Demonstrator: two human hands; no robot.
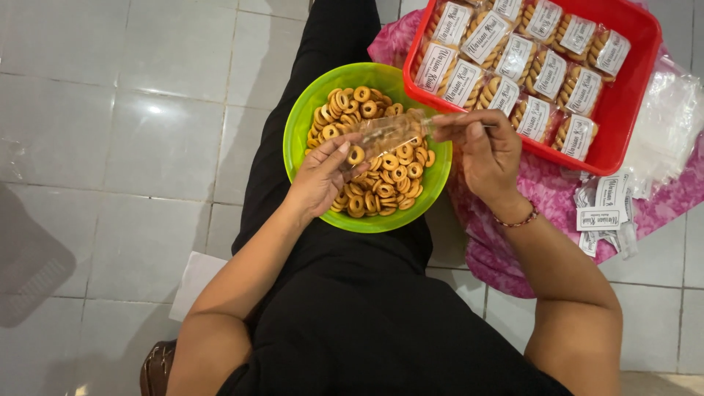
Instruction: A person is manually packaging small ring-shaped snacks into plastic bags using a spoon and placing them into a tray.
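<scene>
Landmark is the round lime-green plastic bowl [304, 121], glossy rim, resting on the lap of a person in black, heaped with small matte golden ring-shaped biscuits [389, 176]. Left hand [323, 176] sits over the bowl's near-left edge, fingers curled, pinching one ring biscuit [356, 155] at the open mouth of a narrow clear plastic bag [385, 133]. Right hand [484, 150], at the bowl's right rim, fingers closed narrow on the bag's other end, beaded bracelet [517, 220] at the wrist. The bag lies slanted across the bowl's middle. Right of the bowl: pink patterned cloth [506, 249] on the grey tiled floor [132, 132], white paper labels [605, 213] on it. Beyond the bowl to the right: rectangular red plastic tray [623, 125] packed with sealed, labelled biscuit packets [543, 73].
</scene>
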